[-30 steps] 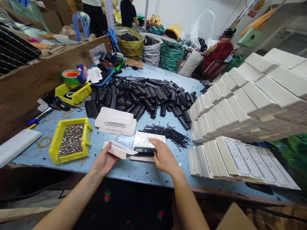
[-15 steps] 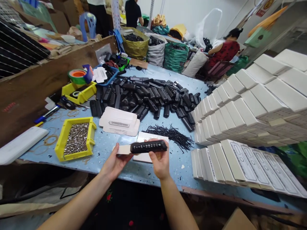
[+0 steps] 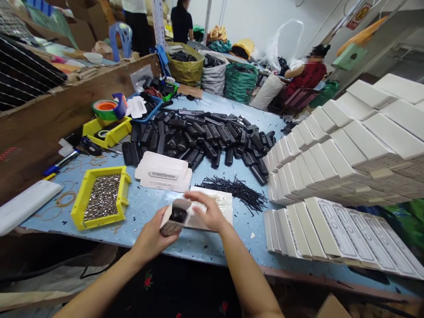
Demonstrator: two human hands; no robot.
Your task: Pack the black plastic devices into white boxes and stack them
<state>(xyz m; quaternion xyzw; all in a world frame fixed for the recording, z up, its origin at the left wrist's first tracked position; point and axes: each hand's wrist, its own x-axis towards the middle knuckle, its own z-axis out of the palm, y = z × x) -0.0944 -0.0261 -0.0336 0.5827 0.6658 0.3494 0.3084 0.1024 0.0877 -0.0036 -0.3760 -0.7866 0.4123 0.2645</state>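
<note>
My left hand (image 3: 150, 238) is wrapped round a small white cardboard box (image 3: 169, 229), tilted so that its uncovered end faces me. Inside the box sits a glossy black plastic item (image 3: 179, 214), its far part hidden by the walls. Beside the box's raised flap is my right hand (image 3: 213, 214), fingers stretched and apart, holding nothing; whether a fingertip touches the flap I cannot tell. Under the right hand lies a flat white box (image 3: 224, 204). Farther back are an unfolded printed carton (image 3: 162, 172) and a bundle of thin black sticks (image 3: 243, 192).
A heap of black plastic pieces (image 3: 202, 134) spreads across the table's middle. Stacked white boxes (image 3: 331, 154) stand at right. At left is a yellow bin (image 3: 79, 207) of small metal parts, with tape rolls (image 3: 105, 107) behind. People and filled sacks (image 3: 185, 66) are farther off.
The black item, held half out of the box by my right hand, is now inside it. The right hand has let go, and the left has turned the box's end towards me.
</note>
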